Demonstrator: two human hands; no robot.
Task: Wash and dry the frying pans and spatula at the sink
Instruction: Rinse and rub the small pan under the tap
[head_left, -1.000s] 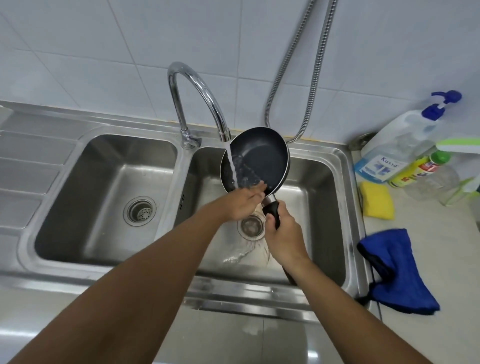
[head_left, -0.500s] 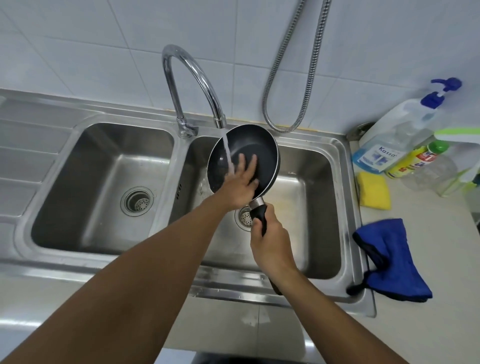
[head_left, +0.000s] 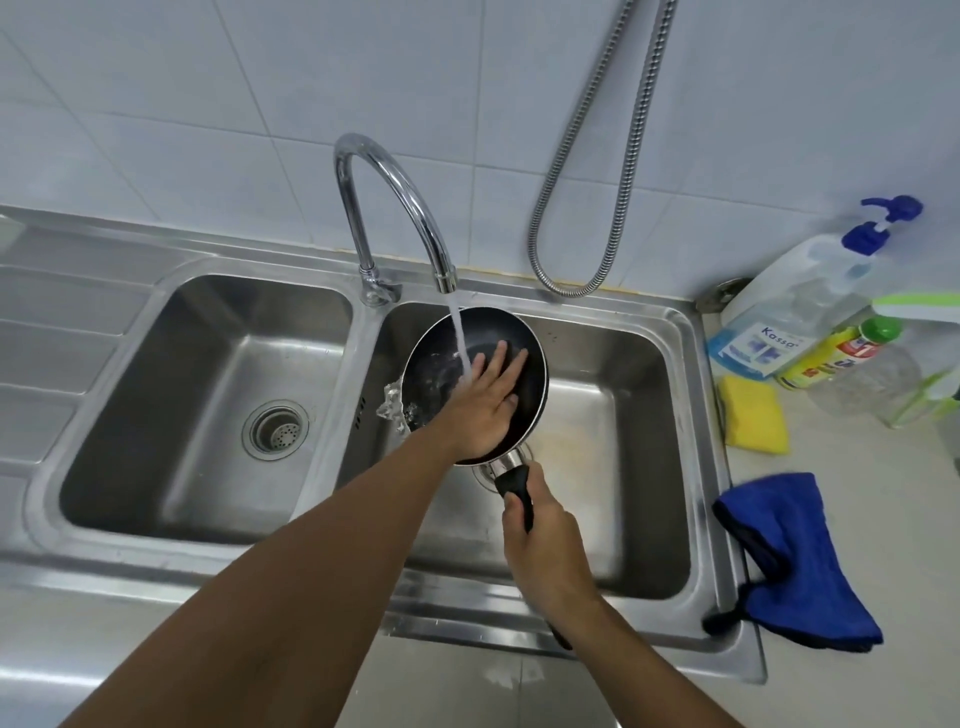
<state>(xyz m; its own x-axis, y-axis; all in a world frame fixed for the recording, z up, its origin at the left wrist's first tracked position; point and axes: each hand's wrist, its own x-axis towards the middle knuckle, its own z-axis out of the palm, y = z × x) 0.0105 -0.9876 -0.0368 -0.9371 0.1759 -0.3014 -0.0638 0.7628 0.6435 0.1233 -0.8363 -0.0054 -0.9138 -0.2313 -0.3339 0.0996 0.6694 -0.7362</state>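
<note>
My right hand (head_left: 540, 540) grips frying pan (head_left: 441, 364) handle; left hand (head_left: 485, 405) flat, fingers spread inside it under faucet (head_left: 395, 208) water.

Bright, even, cool light fills the scene, leaving soft sheen rather than hard glare on the steel sink (head_left: 680, 364), with faint shadows inside its basins, slight overall softness, and wide-angle bending of lines far from the sink.

A black frying pan (head_left: 441, 364) is gripped by its handle in the right hand (head_left: 540, 540). The left hand (head_left: 485, 402) is pressed flat inside it. Water is poured from the tap (head_left: 395, 208) at twelve o'clock.
</note>
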